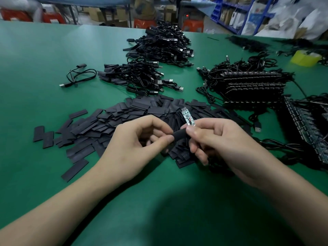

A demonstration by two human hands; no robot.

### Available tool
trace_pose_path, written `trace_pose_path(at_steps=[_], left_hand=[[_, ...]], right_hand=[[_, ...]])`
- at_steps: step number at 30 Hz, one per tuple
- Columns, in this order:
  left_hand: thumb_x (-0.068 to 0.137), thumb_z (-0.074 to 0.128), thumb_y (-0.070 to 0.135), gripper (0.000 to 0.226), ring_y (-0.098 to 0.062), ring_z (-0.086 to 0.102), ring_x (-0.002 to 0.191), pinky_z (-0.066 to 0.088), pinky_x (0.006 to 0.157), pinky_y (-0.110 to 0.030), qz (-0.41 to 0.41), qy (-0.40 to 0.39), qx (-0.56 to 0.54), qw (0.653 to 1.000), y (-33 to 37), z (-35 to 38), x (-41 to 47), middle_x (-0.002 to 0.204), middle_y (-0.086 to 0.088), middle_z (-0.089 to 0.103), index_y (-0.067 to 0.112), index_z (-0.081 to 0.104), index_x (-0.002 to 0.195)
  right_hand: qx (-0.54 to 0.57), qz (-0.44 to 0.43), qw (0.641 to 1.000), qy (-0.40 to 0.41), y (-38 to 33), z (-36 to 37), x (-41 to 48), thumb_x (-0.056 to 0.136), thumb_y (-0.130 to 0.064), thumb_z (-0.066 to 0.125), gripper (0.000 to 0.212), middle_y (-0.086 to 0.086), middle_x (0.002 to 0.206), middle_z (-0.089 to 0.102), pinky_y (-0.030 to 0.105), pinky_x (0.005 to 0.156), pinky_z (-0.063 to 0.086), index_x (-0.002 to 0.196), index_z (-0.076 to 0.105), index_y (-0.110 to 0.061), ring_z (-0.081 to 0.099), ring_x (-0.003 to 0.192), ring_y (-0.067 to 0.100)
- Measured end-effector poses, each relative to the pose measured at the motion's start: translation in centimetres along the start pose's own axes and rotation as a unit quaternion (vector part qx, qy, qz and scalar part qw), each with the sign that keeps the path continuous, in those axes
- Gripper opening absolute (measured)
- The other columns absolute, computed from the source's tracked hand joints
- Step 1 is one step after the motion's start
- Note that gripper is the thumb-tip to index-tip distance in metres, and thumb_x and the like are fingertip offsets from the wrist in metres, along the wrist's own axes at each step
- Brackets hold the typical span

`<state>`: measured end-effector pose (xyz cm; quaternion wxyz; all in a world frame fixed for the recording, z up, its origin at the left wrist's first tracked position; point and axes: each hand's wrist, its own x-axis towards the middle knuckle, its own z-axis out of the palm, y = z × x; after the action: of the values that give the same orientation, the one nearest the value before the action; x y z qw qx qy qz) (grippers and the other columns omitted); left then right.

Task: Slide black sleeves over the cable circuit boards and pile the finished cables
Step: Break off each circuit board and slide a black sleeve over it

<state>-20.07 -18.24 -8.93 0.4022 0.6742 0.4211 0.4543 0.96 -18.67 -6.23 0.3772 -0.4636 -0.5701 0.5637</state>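
Observation:
My left hand (134, 144) pinches one end of a black sleeve (178, 135) between thumb and fingers. My right hand (223, 144) pinches the sleeve's other end, where a small circuit board (187, 116) sticks up and out of it, bare. The board's cable runs down under my right hand, mostly hidden. Under both hands lies a spread heap of loose flat black sleeves (110, 125). Beyond it sit two piles of sleeved cables, a nearer pile (140, 77) and a farther pile (163, 45).
A lone cable (78, 76) lies at the left on the green table (44, 55). Stacks of boards with cables (248, 86) fill the right side, more panels (308, 128) at the far right. A yellow tape roll (304, 57) sits at the back right.

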Motion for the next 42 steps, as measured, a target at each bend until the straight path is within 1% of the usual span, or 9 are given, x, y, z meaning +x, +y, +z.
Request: trace_pose_path(at_steps=[2, 4, 8, 10, 13, 18, 22, 28, 42], left_hand=[[0.088, 0.074, 0.006, 0.016, -0.027, 0.070, 0.071, 0.053, 0.074, -0.056, 0.001, -0.007, -0.011, 1.000, 0.3, 0.0, 0.0, 0.077, -0.007, 0.073, 0.021, 0.075, 0.095], [0.089, 0.073, 0.007, 0.018, -0.020, 0.072, 0.072, 0.055, 0.075, -0.055, 0.008, -0.009, 0.002, 1.000, 0.2, -0.1, -0.1, 0.080, -0.006, 0.075, 0.023, 0.076, 0.098], [0.084, 0.081, 0.018, 0.018, -0.008, 0.069, 0.075, 0.053, 0.071, -0.022, 0.094, 0.017, 0.113, 0.989, 0.2, 0.0, -0.4, 0.080, 0.006, 0.073, 0.021, 0.078, 0.102], [0.080, 0.084, 0.027, 0.025, -0.007, 0.066, 0.076, 0.049, 0.073, -0.015, 0.161, 0.037, 0.201, 0.966, 0.4, 0.1, -0.4, 0.083, 0.008, 0.071, 0.018, 0.078, 0.102], [0.081, 0.084, 0.032, 0.024, -0.007, 0.065, 0.077, 0.052, 0.072, -0.023, 0.187, 0.064, 0.242, 0.950, 0.5, 0.2, -0.3, 0.085, 0.007, 0.072, 0.019, 0.079, 0.100], [0.079, 0.084, 0.028, 0.021, -0.001, 0.067, 0.075, 0.048, 0.074, -0.010, 0.146, 0.112, 0.203, 0.962, 0.4, -0.7, -0.1, 0.085, 0.010, 0.074, 0.020, 0.081, 0.097], [0.081, 0.080, 0.030, 0.017, 0.000, 0.070, 0.076, 0.051, 0.073, -0.013, 0.125, 0.132, 0.166, 0.969, 0.4, -1.1, 0.0, 0.088, 0.015, 0.076, 0.022, 0.081, 0.095], [0.084, 0.077, 0.031, 0.015, -0.001, 0.070, 0.082, 0.052, 0.076, -0.017, 0.147, 0.128, 0.186, 0.963, 0.5, -1.0, 0.0, 0.090, 0.016, 0.075, 0.023, 0.080, 0.096], [0.082, 0.082, 0.022, 0.015, -0.005, 0.070, 0.087, 0.052, 0.082, -0.020, 0.178, 0.091, 0.210, 0.957, 0.2, -1.2, 0.2, 0.092, 0.009, 0.075, 0.016, 0.081, 0.095]], right_hand=[[-0.020, -0.004, 1.000, -0.001, 0.2, 0.2, -0.1, 0.094, -0.027, 0.066, 0.035, 0.008, 0.063, 0.063, 0.021, 0.049, 0.043, 0.088, 0.064, 0.008, 0.048, 0.047, 0.013], [-0.037, -0.010, 0.999, 0.010, 0.3, 0.3, -0.1, 0.096, -0.024, 0.065, 0.035, 0.011, 0.059, 0.061, 0.023, 0.051, 0.040, 0.078, 0.063, 0.005, 0.046, 0.046, 0.016], [-0.032, -0.013, 0.999, 0.024, 0.5, 0.6, -0.2, 0.097, -0.022, 0.064, 0.033, 0.018, 0.059, 0.059, 0.025, 0.050, 0.042, 0.071, 0.063, -0.002, 0.046, 0.046, 0.019], [-0.019, -0.017, 0.999, 0.023, 0.6, 0.9, -0.2, 0.098, -0.017, 0.063, 0.030, 0.014, 0.059, 0.061, 0.023, 0.048, 0.044, 0.071, 0.062, -0.004, 0.048, 0.044, 0.016], [-0.037, -0.027, 0.999, 0.012, 0.7, 1.4, -0.3, 0.100, -0.014, 0.061, 0.027, 0.012, 0.063, 0.065, 0.024, 0.049, 0.046, 0.077, 0.062, -0.001, 0.051, 0.045, 0.015], [-0.114, -0.087, 0.988, 0.053, -0.1, 0.3, -0.4, 0.106, -0.024, 0.053, 0.032, 0.004, 0.061, 0.063, 0.023, 0.049, 0.044, 0.079, 0.065, -0.013, 0.053, 0.047, 0.014], [-0.165, -0.068, 0.984, -0.017, -0.6, -0.7, -0.6, 0.096, -0.040, 0.050, 0.032, -0.001, 0.055, 0.055, 0.022, 0.050, 0.040, 0.073, 0.060, -0.019, 0.052, 0.046, 0.014], [-0.117, -0.031, 0.989, -0.080, -0.3, -0.6, -0.6, 0.095, -0.038, 0.048, 0.034, 0.001, 0.054, 0.039, 0.021, 0.044, 0.032, 0.065, 0.053, -0.023, 0.038, 0.045, 0.015], [-0.085, 0.002, 0.987, -0.134, -0.5, -1.1, -0.6, 0.093, -0.034, 0.048, 0.034, -0.001, 0.051, 0.036, 0.020, 0.044, 0.029, 0.064, 0.051, -0.017, 0.034, 0.041, 0.015]])
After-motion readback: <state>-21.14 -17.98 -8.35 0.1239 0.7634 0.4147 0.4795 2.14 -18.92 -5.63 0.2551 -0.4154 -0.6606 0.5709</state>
